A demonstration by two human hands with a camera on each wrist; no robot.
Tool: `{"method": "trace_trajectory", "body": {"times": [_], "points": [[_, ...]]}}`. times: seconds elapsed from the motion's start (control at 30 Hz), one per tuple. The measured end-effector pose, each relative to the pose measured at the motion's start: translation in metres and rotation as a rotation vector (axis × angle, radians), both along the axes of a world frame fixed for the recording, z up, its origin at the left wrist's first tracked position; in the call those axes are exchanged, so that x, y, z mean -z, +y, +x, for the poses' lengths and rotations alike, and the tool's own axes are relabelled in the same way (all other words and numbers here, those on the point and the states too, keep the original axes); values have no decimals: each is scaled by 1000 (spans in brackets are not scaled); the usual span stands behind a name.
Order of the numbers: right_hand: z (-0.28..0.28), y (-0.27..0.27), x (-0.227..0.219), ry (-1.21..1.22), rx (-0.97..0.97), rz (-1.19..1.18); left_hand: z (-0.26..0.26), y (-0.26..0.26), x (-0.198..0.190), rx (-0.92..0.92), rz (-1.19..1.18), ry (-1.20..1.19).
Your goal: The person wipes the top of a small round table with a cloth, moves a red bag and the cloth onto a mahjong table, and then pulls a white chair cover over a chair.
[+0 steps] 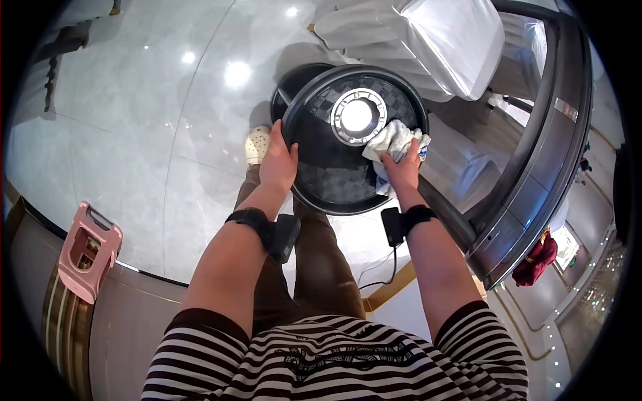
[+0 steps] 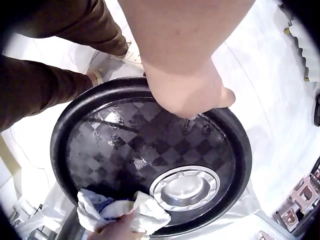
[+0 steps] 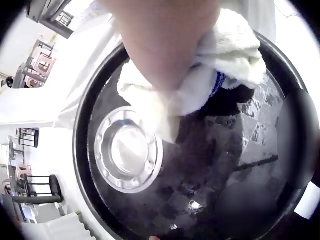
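A round black tray [image 1: 334, 177] with a raised rim and a dark checkered surface is held in front of the body. My left hand [image 1: 279, 160] grips its left rim, and in the left wrist view the hand [image 2: 187, 95] covers part of that rim. A silver metal ring [image 1: 340, 134] with a scalloped edge sits on the surface. My right hand [image 1: 403, 167] holds a crumpled white cloth [image 1: 394, 138] with blue marks against the tray's right side, touching the ring. Wet-looking patches shine on the surface in the right wrist view.
Another black round piece [image 1: 275, 100] shows behind the tray. White-covered furniture [image 1: 461, 47] stands beyond it, and a dark curved table edge [image 1: 535, 174] runs along the right. A pink stool [image 1: 100, 244] is at the lower left, on pale glossy floor [image 1: 134, 147].
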State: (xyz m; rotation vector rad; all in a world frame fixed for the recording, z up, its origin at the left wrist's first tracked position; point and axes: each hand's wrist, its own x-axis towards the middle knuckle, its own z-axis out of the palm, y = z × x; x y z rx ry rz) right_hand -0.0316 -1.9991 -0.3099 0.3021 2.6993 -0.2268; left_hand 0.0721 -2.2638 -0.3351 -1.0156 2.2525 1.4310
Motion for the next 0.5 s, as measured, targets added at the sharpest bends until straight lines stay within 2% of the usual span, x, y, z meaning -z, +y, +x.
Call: {"method": "trace_trajectory", "body": {"times": [0.07, 0.13, 0.2, 0.27, 0.3, 0.4, 0.47, 0.5], "points": [[-10, -21, -1, -74, 45, 83, -3, -2, -1, 12, 45, -33], [-36, -30, 0, -104, 5, 70, -2, -4, -3, 28, 60, -63], [-57, -40, -9, -36, -285, 1, -3, -2, -2, 54, 54, -80], [-83, -72, -20, -77, -561, -24, -1, -1, 0, 62, 13, -63], [-89, -90, -22, -91, -621, 4, 0, -2, 1, 62, 13, -53], [-97, -100, -29, -236, -560, -39, 3, 1, 0, 57, 15, -69], [-103, -72, -28, -227, -645, -253, -2, 1, -2, 54, 25, -93], [-103, -55, -24, -236, -559, -383, -2, 1, -3, 56, 37, -116]]}}
